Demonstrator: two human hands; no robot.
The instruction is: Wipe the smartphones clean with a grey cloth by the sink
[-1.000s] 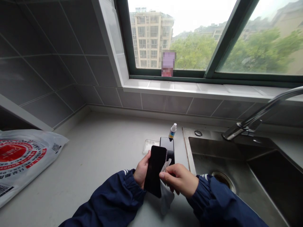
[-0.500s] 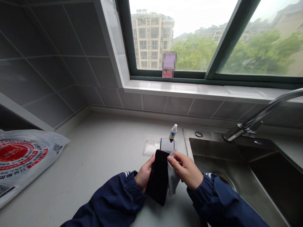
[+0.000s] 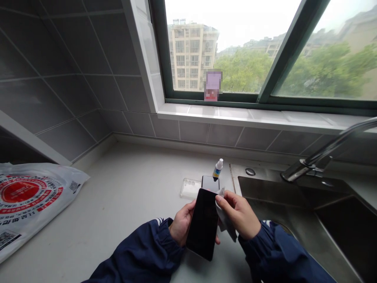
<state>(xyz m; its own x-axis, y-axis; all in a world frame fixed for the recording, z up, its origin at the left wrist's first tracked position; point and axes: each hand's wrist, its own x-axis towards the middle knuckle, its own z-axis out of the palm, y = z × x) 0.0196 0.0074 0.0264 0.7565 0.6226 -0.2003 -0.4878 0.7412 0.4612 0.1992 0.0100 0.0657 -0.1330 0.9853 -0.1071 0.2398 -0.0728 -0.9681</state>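
Hands first: the left hand is closed round a black phone just left of the sink. Its thumb lies along one long edge and its fingers are curled behind, so the dark screen faces up and tilts toward the camera. The right hand pinches a pale cloth between thumb and fingers. It presses the cloth against the phone's upper right corner, and the rest of the cloth hangs loose below.

A pale counter stretches left of the sink. Far to the left of the sink lies a white plastic bag with red print. A steel faucet arches over the sink's back edge. Close by the sink's left rim, beyond the hands, a second phone lies flat. A clear case sits beside it, farther from the sink. A small spray bottle stands upright at the sink's back left corner.

The held phone looks like a stiff, thin slab of moderate weight. Its glass face is likely smooth and slippery, and it would probably crack if it dropped onto the hard counter or into the sink. Gripping it by the two long edges seems safest, since that leaves the screen free. The cloth looks soft, limp and nearly weightless, so a pinch anywhere should hold it.
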